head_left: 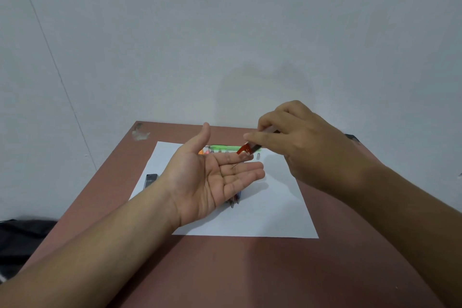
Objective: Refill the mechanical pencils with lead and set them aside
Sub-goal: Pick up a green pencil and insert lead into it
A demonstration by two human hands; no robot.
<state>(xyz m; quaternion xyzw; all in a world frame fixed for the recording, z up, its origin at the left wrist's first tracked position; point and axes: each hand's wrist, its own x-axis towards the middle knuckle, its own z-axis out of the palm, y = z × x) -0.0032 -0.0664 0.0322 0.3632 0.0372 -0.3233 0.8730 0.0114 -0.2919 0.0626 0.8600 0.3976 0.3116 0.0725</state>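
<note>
I hold my left hand [212,177] flat and open, palm up, over the white paper [275,210] on the brown worktop [225,270]. My right hand [300,142] is just beside it, a bit higher, and its fingers pinch a small lead case [250,149]. The case has a red open end and a clear body. It is tilted, with the red end pointing down and left at my open fingers.

A thin dark lead [234,166] lies on the fingers of my left hand, right under the red end. It is very thin and short, and its long side runs slanted, about the same way the case points. The lead is already touching my left hand, so that hand is the nearer one. I think the next move is to take that lead with my right hand, and it looks easy to snap or drop.

The pencils wait on the paper. I see a green pencil [225,148] and some orange bits at the far side, mostly hidden by my hands. More pencil tips [235,201] peek out under my left hand. I cannot tell how many there are. A dark flat thing [150,180] sits at the left edge of the paper.
</note>
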